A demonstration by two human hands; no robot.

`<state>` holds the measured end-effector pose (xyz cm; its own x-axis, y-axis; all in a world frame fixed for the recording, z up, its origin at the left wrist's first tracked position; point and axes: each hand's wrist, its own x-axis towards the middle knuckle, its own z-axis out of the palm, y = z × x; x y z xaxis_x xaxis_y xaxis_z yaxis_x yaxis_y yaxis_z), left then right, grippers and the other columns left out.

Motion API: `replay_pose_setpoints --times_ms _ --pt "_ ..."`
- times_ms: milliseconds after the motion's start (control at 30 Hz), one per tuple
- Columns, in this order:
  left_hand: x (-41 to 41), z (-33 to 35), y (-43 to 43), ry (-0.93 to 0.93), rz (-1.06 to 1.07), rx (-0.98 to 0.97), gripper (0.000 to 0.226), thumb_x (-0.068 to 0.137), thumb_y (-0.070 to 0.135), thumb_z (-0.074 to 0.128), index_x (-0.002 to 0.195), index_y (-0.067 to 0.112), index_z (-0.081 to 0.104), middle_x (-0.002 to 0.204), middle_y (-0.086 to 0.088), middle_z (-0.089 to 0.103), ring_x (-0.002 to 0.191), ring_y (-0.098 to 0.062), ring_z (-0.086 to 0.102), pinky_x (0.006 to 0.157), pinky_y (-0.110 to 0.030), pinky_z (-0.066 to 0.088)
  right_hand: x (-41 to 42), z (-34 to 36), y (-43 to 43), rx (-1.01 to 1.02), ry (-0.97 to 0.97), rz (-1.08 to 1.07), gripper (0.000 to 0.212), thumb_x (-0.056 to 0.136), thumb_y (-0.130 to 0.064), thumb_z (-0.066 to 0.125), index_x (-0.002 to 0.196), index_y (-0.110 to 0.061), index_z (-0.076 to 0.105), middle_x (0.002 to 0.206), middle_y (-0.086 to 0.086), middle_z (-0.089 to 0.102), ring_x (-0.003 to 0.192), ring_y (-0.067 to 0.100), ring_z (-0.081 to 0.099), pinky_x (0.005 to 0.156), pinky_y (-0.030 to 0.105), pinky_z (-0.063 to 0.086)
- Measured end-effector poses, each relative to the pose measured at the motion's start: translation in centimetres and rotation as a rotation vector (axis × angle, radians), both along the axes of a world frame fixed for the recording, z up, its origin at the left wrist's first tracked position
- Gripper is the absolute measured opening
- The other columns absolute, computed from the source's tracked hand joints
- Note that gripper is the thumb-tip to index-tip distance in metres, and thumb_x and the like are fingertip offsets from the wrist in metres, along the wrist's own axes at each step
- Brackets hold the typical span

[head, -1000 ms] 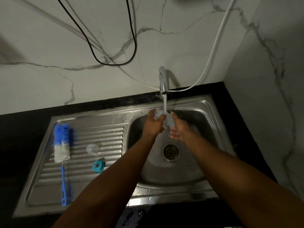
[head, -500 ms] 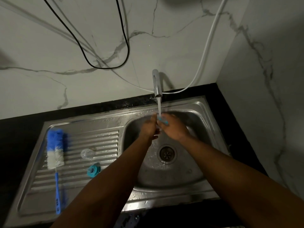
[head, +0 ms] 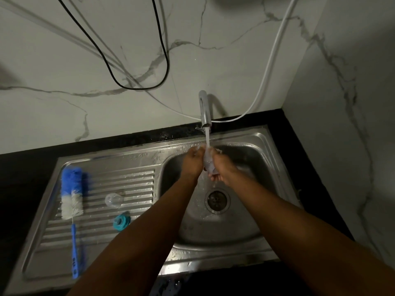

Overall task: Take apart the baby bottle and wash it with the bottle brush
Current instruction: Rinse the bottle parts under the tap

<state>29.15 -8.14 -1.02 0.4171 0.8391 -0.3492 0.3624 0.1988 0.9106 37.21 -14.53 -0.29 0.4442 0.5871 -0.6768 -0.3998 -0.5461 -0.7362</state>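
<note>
Both hands meet under the running stream from the chrome tap, over the basin of the stainless-steel sink. The left hand and the right hand each keep a closed grip on the clear plastic baby-bottle body, which sits pressed between the 2 palms with water falling onto its upper end. Whether the bottle's mouth faces up into the stream cannot be told; the plastic is nearly see-through and partly hidden by fingers.

The step in hand looks like rinsing the bottle body, with the taking-apart already done: well off to the left of the grip, on the ribbed draining surface, lie the clear silicone teat and, nearer the person, the teal screw collar, apart from each other. Further left again lies the blue-and-white bristled bottle brush with its blue handle, untouched by either hand.

The next move probably calls for freeing 1 hand, most likely the left since the brush lies on that side, while the other keeps hold of the wet, slippery bottle, then feeding the bristles into the bottle's neck.

No brand, label or writing can be read; dark marks on the brush handle are too small to make out.
</note>
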Motion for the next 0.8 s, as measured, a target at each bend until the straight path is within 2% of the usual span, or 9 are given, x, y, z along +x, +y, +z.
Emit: replay_pose_setpoints --times_ms 100,200,300,367,467,533,600,700,800 --pt "0.0 -0.3 0.3 0.045 0.012 0.007 0.023 0.107 0.03 0.044 0.112 0.015 0.062 0.106 -0.005 0.07 0.103 -0.022 0.067 0.093 -0.041 0.054 -0.1 -0.6 -0.1 0.056 -0.074 0.043 0.04 0.098 -0.055 0.05 0.113 -0.019 0.057 0.092 0.008 0.065 0.069 0.018 0.059 0.054 0.027 0.05" --pt "-0.1 -0.3 0.2 0.038 0.055 0.02 0.022 0.107 0.022 0.044 0.117 0.011 0.06 0.111 -0.01 0.067 0.101 -0.021 0.064 0.085 -0.034 0.053 0.0 -1.8 0.1 0.057 -0.167 0.042 0.046 0.089 -0.047 0.064 0.125 -0.021 0.051 0.109 0.005 0.064 0.085 0.02 0.064 0.056 0.03 0.055" --pt "-0.4 -0.6 0.3 0.02 0.087 0.038 0.017 0.105 0.014 0.045 0.116 0.013 0.058 0.108 -0.007 0.066 0.094 -0.018 0.063 0.076 -0.026 0.05 0.2 -2.8 0.4 0.033 -0.326 0.019 0.062 0.078 -0.043 0.076 0.129 -0.021 0.048 0.114 0.001 0.062 0.096 0.02 0.065 0.078 0.041 0.061" --pt "-0.5 -0.6 0.4 0.021 0.077 0.052 0.019 0.103 0.009 0.046 0.115 0.017 0.059 0.107 -0.006 0.067 0.094 -0.019 0.065 0.08 -0.031 0.055 0.3 -3.2 0.4 0.062 -0.395 -0.034 0.069 0.073 -0.042 0.081 0.129 -0.02 0.048 0.115 0.001 0.063 0.098 0.018 0.065 0.086 0.042 0.058" --pt "-0.7 -0.3 0.1 -0.004 0.058 -0.021 0.023 0.102 0.008 0.044 0.103 0.024 0.06 0.106 -0.01 0.069 0.092 -0.02 0.066 0.08 -0.031 0.057 0.5 -2.7 0.4 0.133 -0.418 -0.104 0.067 0.071 -0.044 0.083 0.127 -0.022 0.052 0.116 -0.001 0.063 0.099 0.015 0.064 0.083 0.036 0.058" --pt "-0.9 -0.1 -0.4 0.003 0.03 -0.125 0.02 0.106 0.023 0.041 0.109 0.019 0.061 0.105 -0.011 0.069 0.09 -0.021 0.066 0.071 -0.027 0.054 0.7 -2.1 0.5 0.166 -0.459 -0.103 0.07 0.064 -0.055 0.08 0.122 -0.026 0.055 0.114 -0.001 0.064 0.098 0.016 0.065 0.08 0.04 0.061" --pt "-1.0 -0.4 -0.9 0.058 -0.028 -0.177 0.034 0.107 0.036 0.038 0.116 0.014 0.061 0.108 -0.012 0.069 0.095 -0.023 0.066 0.075 -0.031 0.054 0.6 -1.4 0.6 0.148 -0.575 -0.02 0.067 0.066 -0.06 0.077 0.122 -0.029 0.055 0.119 0.0 0.059 0.101 0.018 0.062 0.078 0.037 0.059" --pt "-0.8 -0.8 -1.3 0.079 -0.06 -0.166 0.033 0.107 0.03 0.037 0.118 0.011 0.062 0.109 -0.012 0.07 0.092 -0.019 0.066 0.08 -0.033 0.055 0.7 -1.3 0.7 0.069 -0.767 0.106 0.062 0.073 -0.055 0.076 0.125 -0.029 0.054 0.121 0.0 0.051 0.105 0.017 0.053 0.078 0.032 0.052" --pt "-0.7 -0.7 -1.2 0.094 -0.082 -0.128 0.03 0.106 0.023 0.038 0.119 0.01 0.061 0.112 -0.014 0.07 0.095 -0.023 0.066 0.086 -0.039 0.056 0.8 -1.4 0.7 0.049 -0.638 0.164 0.056 0.076 -0.047 0.078 0.123 -0.026 0.055 0.115 -0.001 0.062 0.1 0.018 0.061 0.081 0.036 0.057"
